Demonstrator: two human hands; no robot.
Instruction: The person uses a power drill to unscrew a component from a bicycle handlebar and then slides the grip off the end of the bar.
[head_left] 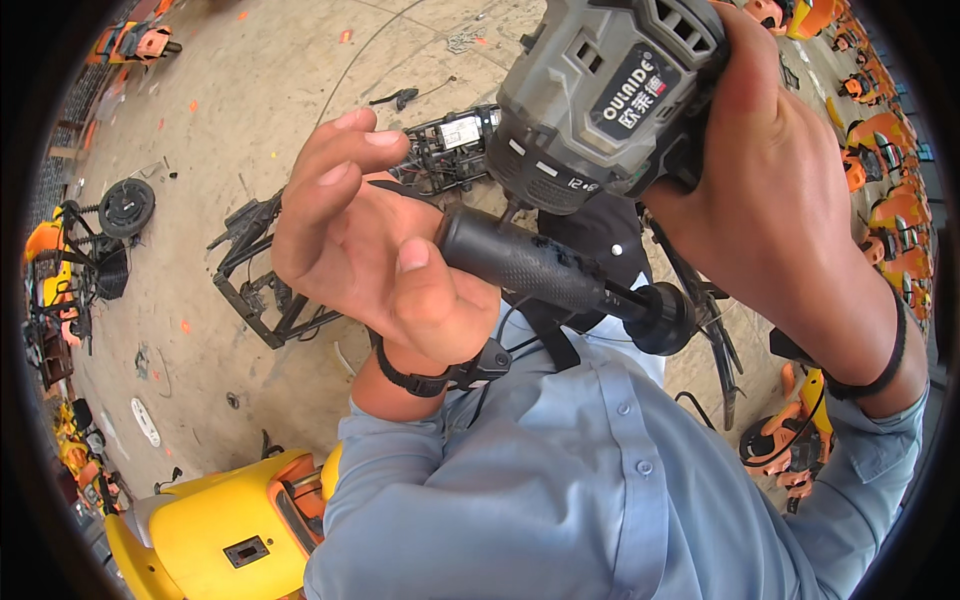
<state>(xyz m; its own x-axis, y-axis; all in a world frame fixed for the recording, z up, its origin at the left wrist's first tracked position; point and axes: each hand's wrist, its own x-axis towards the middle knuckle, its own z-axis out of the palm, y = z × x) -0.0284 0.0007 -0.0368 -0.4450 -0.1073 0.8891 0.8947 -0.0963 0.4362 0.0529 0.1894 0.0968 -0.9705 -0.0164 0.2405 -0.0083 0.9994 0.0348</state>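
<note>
Black tube [560, 268] under drill [600, 110], bit [509, 214] at its side. Tube likely light, stiff; textured middle should resist slipping, best hold there. Left hand [375, 240] palm up, fingers loosely spread; whether tube rests on it, cannot tell. Right hand [765, 195] wrapped round drill, probably heavy. Concrete floor [250, 110]; yellow shell [210, 520] lower left.

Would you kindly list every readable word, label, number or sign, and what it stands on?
Grey power tool in the right hand: white lettering on its dark side plate, figures near its nose; not copied here.
Black grip: faint marks, too small to read.
White label on black hardware beyond: too small to read.
</note>
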